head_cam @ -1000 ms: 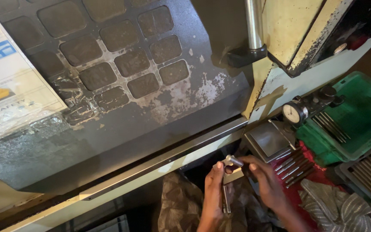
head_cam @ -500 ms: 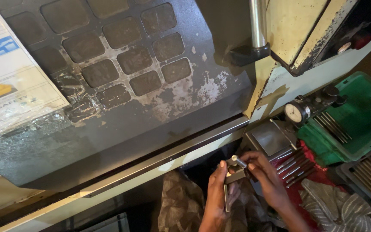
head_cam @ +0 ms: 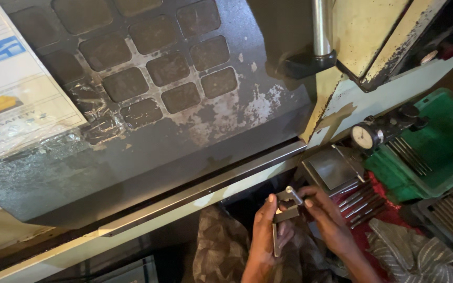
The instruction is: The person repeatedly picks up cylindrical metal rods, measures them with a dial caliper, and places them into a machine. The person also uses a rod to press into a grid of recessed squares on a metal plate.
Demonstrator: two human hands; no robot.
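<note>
Both hands work low in the frame, w/ a small metal gauge [head_cam: 284, 212] held between them: a flat steel bar w/ a short round pin [head_cam: 293, 195] sitting at its top end. Left hand [head_cam: 265, 225] is wrapped round the bar, thumb and fingers [head_cam: 285, 230] closed on it, the bar's lower end running down past the palm. Right hand [head_cam: 327, 215] pinches the top end by the pin, fingertips [head_cam: 308, 202] closed on it. So neither hand is loose; both are grasping the same piece, up in the air, not resting on anything. Likely trouble: the pin looks small and smooth, and if it's only seated and not fixed, a twist from the right hand could pop it free and drop it into the dark gap beneath the fingers, or into the patterned cloth [head_cam: 221, 251] left of the wrists, hard to find there. Just right of the right hand lie loose steel rods [head_cam: 360, 202] on a red cloth [head_cam: 378, 230]; an elbow shift could scatter them. Farther right and up, the dial gauge [head_cam: 365, 137] sits at the edge of a green tray [head_cam: 446, 141], prob. safe unless the arm swings wide. Light is poor, so misreading the fit is a risk too.
</note>
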